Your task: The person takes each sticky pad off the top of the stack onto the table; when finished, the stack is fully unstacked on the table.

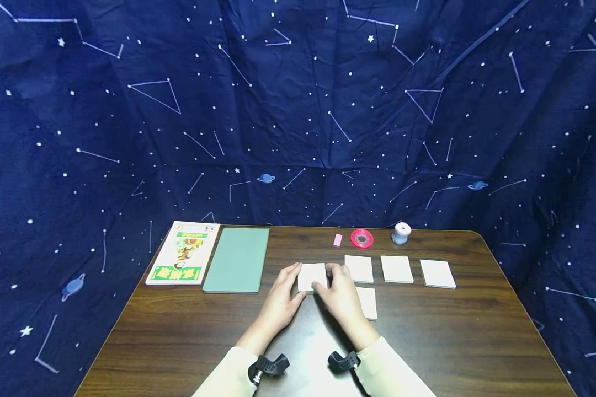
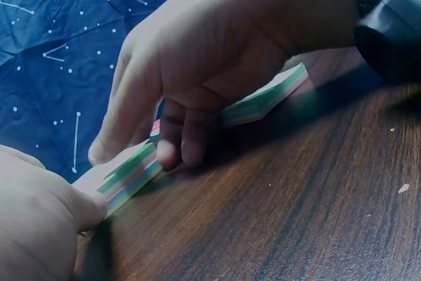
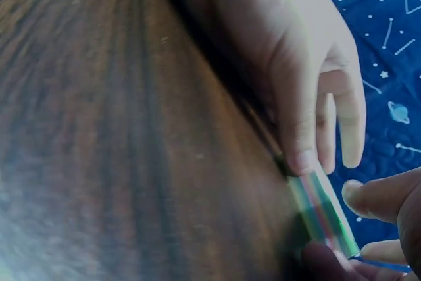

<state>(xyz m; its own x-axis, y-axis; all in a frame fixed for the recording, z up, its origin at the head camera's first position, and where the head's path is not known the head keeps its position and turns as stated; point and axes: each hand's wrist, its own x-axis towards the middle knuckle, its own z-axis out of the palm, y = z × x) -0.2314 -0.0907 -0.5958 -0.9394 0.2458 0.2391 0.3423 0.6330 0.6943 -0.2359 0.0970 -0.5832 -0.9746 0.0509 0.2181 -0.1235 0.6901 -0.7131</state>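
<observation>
A square sticky-note pad (image 1: pixel 311 277), white on top with coloured layers along its side (image 2: pixel 131 185), lies on the table between both hands. My left hand (image 1: pixel 277 309) holds its left side, the thumb against the near left corner, as the right wrist view also shows. My right hand (image 1: pixel 345 300) grips its right side with curled fingers; the thumb is over the top near the front edge. More white pads lie to the right: one pad (image 1: pixel 367 303) partly behind my right hand, and a row with a near pad (image 1: pixel 359 269), a middle pad (image 1: pixel 397 269) and a far pad (image 1: pixel 437 274).
On the left lie a picture-covered book (image 1: pixel 184 253) and a green notebook (image 1: pixel 237 260). Along the back edge are a pink eraser-like block (image 1: pixel 338 240), a red ring-shaped roll (image 1: pixel 362 239) and a white-blue spool (image 1: pixel 401 233). A starry blue cloth (image 1: pixel 298 110) hangs behind the wooden table (image 1: pixel 477 342).
</observation>
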